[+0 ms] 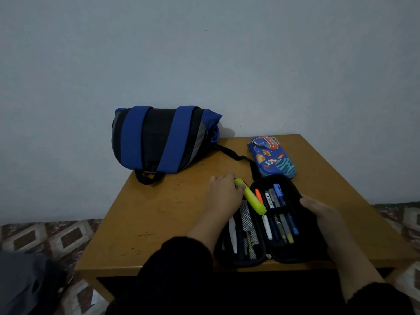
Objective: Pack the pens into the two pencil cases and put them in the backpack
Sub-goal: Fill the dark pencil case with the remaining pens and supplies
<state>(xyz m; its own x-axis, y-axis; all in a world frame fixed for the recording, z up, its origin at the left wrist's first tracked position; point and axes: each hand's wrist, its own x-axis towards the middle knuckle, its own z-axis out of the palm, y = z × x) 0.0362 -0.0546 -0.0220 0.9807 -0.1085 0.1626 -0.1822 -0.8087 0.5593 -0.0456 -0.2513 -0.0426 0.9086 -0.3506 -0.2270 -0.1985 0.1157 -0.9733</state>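
Nearest you, the black pencil case (272, 223) lies open flat on the table (159, 212), both halves already lined with pens running front to back. Your right hand (322, 214) rests on its right edge, fingers curled over the rim to steady it. Your left hand (223, 194) pinches the yellow highlighter (251, 196) near its far end; its long axis slants across the case's middle, far tip pointing away and left, near tip towards you and right, over the right half. So this case looks nearly full but is not yet zipped. Beyond it the blue rocket pencil case (271, 156) sits closed; whether it holds pens you cannot tell. Farthest, the backpack (159, 137) lies by the wall, nothing packed in it yet as far as shows.
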